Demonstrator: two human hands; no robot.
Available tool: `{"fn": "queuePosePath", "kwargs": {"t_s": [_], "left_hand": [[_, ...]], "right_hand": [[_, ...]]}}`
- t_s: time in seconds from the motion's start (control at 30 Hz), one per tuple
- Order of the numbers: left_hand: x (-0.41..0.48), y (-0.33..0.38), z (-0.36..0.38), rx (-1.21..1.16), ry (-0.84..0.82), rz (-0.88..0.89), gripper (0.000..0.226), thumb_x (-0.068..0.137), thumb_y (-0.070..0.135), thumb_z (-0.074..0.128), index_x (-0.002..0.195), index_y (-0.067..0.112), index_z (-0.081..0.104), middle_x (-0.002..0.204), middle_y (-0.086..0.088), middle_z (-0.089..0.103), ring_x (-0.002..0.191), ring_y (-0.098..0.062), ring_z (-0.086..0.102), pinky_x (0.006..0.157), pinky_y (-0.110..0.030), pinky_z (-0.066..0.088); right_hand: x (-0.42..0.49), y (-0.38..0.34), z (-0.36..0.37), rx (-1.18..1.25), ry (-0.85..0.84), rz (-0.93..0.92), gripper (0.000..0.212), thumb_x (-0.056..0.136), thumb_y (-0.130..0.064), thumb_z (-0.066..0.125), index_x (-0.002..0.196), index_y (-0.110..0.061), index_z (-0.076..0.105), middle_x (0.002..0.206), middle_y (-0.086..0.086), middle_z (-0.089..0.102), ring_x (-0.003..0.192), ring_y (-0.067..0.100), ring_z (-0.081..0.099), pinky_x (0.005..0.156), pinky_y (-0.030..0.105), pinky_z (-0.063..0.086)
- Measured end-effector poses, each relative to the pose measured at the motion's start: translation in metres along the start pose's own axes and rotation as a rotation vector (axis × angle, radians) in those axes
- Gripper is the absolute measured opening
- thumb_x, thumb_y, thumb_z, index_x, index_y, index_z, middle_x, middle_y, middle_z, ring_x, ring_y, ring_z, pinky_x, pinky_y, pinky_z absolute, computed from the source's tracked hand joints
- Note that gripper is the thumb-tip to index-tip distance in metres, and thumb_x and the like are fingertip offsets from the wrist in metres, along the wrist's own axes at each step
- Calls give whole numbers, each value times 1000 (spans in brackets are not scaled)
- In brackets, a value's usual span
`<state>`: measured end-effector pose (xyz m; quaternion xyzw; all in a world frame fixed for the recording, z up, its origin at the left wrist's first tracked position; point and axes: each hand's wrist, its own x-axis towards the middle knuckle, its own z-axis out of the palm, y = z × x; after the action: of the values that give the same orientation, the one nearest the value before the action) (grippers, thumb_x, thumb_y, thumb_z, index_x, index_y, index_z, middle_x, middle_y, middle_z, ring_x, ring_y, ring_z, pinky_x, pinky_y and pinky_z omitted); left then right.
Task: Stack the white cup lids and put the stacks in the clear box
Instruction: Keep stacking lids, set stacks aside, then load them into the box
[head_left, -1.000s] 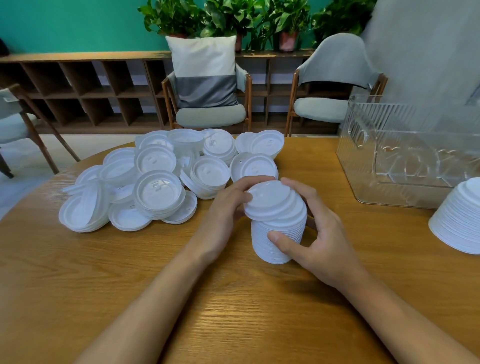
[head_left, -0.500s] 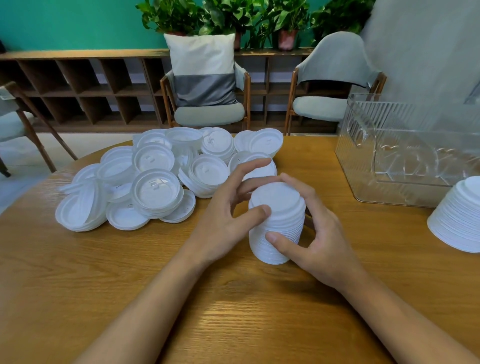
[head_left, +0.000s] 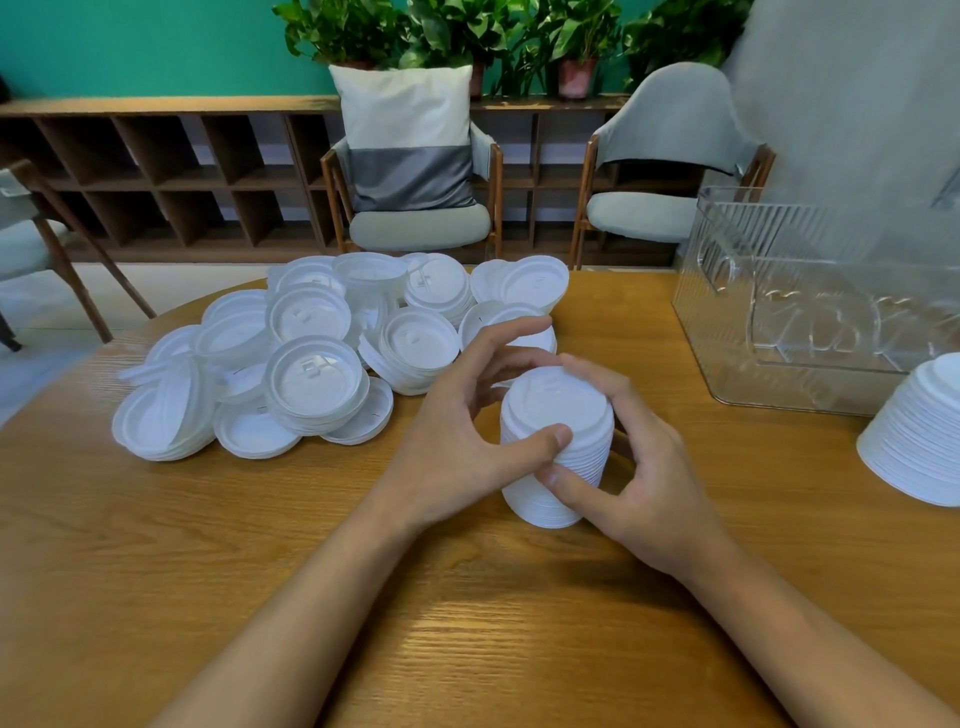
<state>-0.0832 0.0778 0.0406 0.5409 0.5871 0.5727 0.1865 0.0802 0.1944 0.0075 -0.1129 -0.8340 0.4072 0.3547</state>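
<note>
A tall stack of white cup lids (head_left: 557, 410) stands upright on the wooden table (head_left: 260, 545), in the middle. My right hand (head_left: 644, 467) grips it from the right, thumb on the front and fingers curled round the back. My left hand (head_left: 452, 441) is at the stack's left with its thumb pressed against the stack's side and its fingers spread and lifted off the top. A pile of loose white lids (head_left: 311, 374) lies behind and to the left. The clear box (head_left: 727, 322) stands at the right, with no lids visible inside.
A second stack of white lids (head_left: 924, 436) lies tilted at the right edge, in front of the clear box. Beyond the table's far edge are chairs (head_left: 421, 223), a low wooden shelf and potted plants. Bare tabletop stretches in front of my arms.
The tilted top lids have settled flush onto the stack. My left hand's fingers have lifted off the top and its thumb has come onto the stack's side. My right hand keeps its hold.
</note>
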Motion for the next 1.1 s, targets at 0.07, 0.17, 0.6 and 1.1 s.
{"fn": "queuePosePath", "kwargs": {"t_s": [0.07, 0.17, 0.6, 1.1], "left_hand": [[0, -1, 0, -10, -13, -10, 75, 82, 11, 82, 148, 25, 49, 131, 2, 69, 133, -22, 60, 112, -47, 48], [0, -3, 0, -31, -36, -27, 76, 80, 11, 82, 148, 25, 49, 133, 1, 69, 134, -22, 59, 113, -49, 47], [5, -31, -6, 138, 245, 18, 24, 101, 27, 64, 124, 22, 70, 119, 13, 73, 118, -12, 66, 100, -30, 53], [22, -67, 6, 768, 136, 241, 36, 96, 9, 72, 131, 14, 68, 113, 1, 69, 99, -15, 66, 79, -38, 57]], "right_hand": [[0, -1, 0, -1, -3, -5, 73, 84, -35, 83, 148, -27, 48, 141, -14, 60, 132, 15, 58, 100, 41, 55], [-2, -1, 1, 6, 1, 8, 71, 83, -45, 80, 146, -29, 50, 138, -16, 61, 130, 13, 60, 100, 38, 55], [-2, 3, -7, -94, 58, 86, 79, 74, -40, 91, 139, -45, 46, 134, -38, 53, 126, -9, 52, 94, 5, 42], [2, 13, -6, -154, 198, 119, 80, 74, -33, 92, 139, -41, 46, 128, -40, 51, 119, -17, 49, 91, 2, 39]]}}
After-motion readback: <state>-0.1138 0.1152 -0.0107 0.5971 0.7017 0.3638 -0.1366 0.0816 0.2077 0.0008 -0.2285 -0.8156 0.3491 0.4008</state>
